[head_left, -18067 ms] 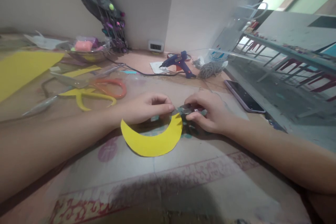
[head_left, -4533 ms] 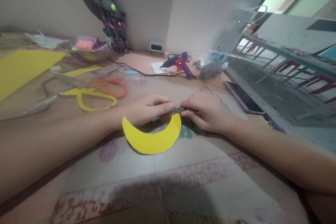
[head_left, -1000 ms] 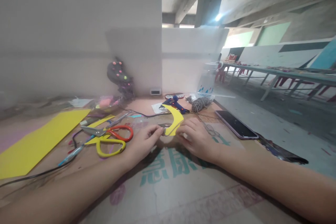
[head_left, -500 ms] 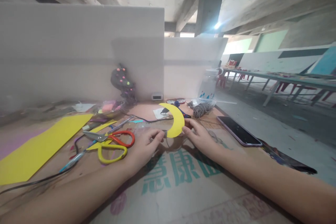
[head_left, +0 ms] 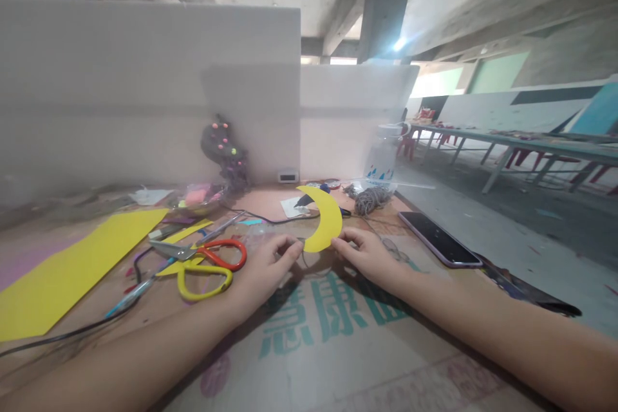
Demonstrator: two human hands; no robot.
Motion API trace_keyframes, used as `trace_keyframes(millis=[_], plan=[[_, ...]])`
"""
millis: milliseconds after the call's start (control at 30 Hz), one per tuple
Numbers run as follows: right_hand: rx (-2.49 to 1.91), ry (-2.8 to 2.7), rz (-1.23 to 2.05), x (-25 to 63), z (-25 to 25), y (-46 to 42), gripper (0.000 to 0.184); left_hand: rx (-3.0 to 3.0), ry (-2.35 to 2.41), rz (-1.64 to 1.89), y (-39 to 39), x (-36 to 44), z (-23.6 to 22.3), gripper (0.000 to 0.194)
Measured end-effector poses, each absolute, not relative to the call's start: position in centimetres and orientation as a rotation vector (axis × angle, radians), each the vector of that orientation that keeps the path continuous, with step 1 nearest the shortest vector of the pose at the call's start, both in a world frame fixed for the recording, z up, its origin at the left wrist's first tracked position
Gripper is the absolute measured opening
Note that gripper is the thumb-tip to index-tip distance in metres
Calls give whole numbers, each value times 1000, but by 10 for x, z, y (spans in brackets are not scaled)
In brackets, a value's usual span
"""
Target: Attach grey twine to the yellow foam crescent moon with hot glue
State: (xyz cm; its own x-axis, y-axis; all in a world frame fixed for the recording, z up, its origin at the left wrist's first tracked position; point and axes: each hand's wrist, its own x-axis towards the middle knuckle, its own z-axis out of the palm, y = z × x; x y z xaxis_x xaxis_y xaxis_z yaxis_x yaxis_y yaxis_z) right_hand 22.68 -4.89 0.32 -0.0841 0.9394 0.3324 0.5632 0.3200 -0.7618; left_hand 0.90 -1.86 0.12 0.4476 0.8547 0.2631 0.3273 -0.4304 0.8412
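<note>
A yellow paper crescent moon is held upright above the table, between my two hands. My left hand pinches its lower left tip between thumb and fingers. On its lower right edge, the thumb and fingers of my right hand are closed. A thin grey strand hangs under the crescent near my left fingertips. Scissors with one red and one yellow handle lie left of my left hand, blades apart. Behind the crescent, a dark-tipped glue gun, partly hidden, rests by a small white card.
Yellow sheet lies at left, near a black cable. A ball of grey yarn and a clear bottle stand at the back right. A phone lies to the right. A dark figure with coloured dots leans at the board.
The crescent has turned and shifted slightly to the right. My right fingers have slid a little lower along its edge. The left hand keeps its pinch.
</note>
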Motion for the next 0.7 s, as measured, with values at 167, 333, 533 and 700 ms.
trace_keyframes(millis=[167,333,533,700], plan=[[-1318,-1754,626,227,4,-50,28,1949,954,900,-18,9,1,32],[-1243,-1767,678,227,4,-51,37,1925,954,998,-15,10,-4,35],[-1277,-1761,623,238,4,-40,25,1886,926,989,-13,9,-10,36],[-1362,-1782,596,257,12,-27,20,1890,897,982,-13,11,-11,37]])
